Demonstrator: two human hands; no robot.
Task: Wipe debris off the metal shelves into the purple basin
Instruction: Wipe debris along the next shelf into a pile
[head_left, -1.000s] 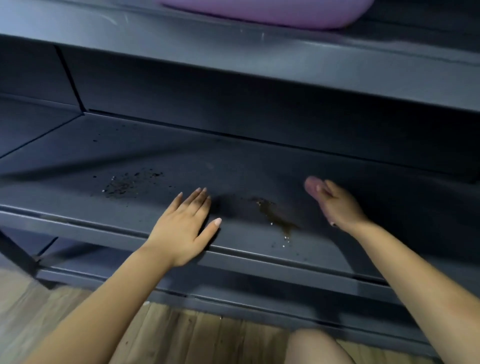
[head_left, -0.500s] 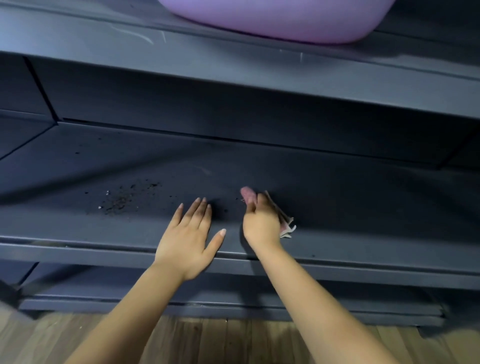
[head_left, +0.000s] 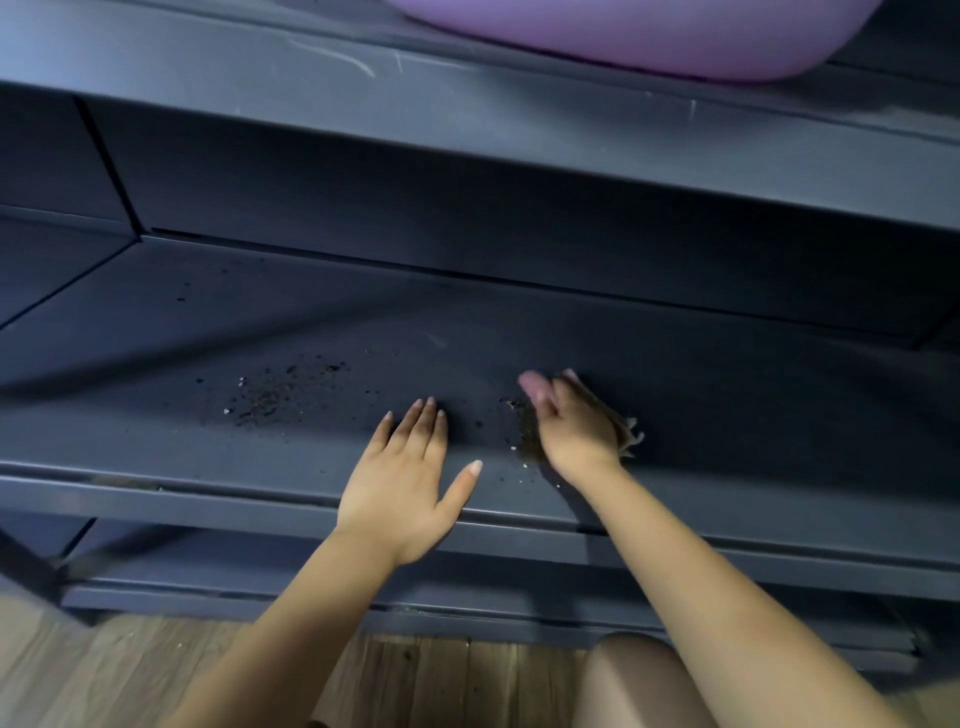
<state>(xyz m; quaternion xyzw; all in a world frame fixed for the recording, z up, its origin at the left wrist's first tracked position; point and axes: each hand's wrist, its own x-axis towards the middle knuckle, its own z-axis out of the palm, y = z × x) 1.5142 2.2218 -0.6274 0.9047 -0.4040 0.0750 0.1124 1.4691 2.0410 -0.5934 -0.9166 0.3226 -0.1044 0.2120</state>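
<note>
Head: debris (head_left: 527, 441) now beside cloth (head_left: 628, 436).

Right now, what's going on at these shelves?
A person is wiping the dark metal shelf by hand. The right hand holds a pale crumpled cloth against the shelf beside a small pile of brown debris. The left hand rests flat, fingers straight, near the front edge. A scattered patch of dark crumbs lies further left. The purple plastic basin sits on the shelf above.
</note>
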